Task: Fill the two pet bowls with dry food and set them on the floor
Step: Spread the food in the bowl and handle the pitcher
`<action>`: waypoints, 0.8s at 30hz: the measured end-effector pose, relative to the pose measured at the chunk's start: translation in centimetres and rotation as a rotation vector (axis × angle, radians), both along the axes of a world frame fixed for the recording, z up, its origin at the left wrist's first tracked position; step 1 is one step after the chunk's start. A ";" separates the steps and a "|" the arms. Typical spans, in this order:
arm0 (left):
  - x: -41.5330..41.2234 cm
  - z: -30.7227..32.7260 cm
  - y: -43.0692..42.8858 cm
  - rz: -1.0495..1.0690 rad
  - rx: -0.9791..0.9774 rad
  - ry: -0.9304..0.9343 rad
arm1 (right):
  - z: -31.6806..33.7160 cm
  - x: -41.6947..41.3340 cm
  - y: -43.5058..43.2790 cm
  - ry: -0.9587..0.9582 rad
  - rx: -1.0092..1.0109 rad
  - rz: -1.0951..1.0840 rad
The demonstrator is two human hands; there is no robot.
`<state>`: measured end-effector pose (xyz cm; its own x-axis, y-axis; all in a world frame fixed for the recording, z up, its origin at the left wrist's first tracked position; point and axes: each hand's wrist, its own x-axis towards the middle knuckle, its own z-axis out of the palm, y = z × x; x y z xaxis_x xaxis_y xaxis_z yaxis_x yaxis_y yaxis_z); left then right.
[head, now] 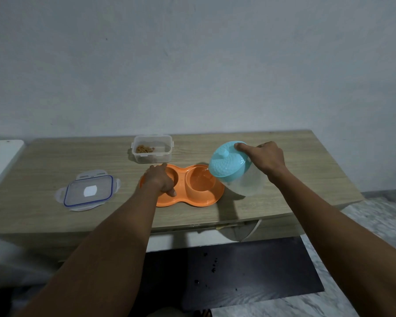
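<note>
An orange double pet bowl [192, 200] lies on the wooden table [284, 175]. My left hand [160, 179] rests over its left well, fingers curled on the rim and hiding the inside. The right well [200, 183] looks empty. My right hand [265, 159] grips a clear jug with a teal lid [229, 163], tilted with the lid end toward the right well. A clear food box [151, 148] with a little brown dry food stands behind the bowl.
The box's clear lid with a blue seal [88, 189] lies at the left of the table. A white surface [0, 161] sits at the far left. A dark mat [238, 271] and marbled floor [380, 216] lie below the table's front edge.
</note>
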<state>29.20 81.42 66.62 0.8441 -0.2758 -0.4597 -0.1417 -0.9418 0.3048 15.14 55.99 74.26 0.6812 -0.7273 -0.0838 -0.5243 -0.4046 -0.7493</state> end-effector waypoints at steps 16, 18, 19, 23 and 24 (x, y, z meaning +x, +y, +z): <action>0.1 -0.2 0.1 0.038 -0.024 0.017 | 0.3 0.1 -0.1 0.002 -0.038 0.002; 0.1 -0.2 0.1 0.052 -0.036 0.021 | 0.3 0.1 -0.1 0.002 -0.032 -0.004; 0.1 -0.2 0.0 0.057 -0.042 0.023 | 0.3 0.1 -0.2 -0.001 -0.029 -0.007; 0.1 -0.2 0.1 0.047 -0.035 0.018 | 0.4 0.1 -0.3 -0.004 -0.032 -0.006; 0.1 -0.2 0.1 0.048 -0.033 0.018 | 0.4 0.1 -0.3 -0.006 -0.031 -0.005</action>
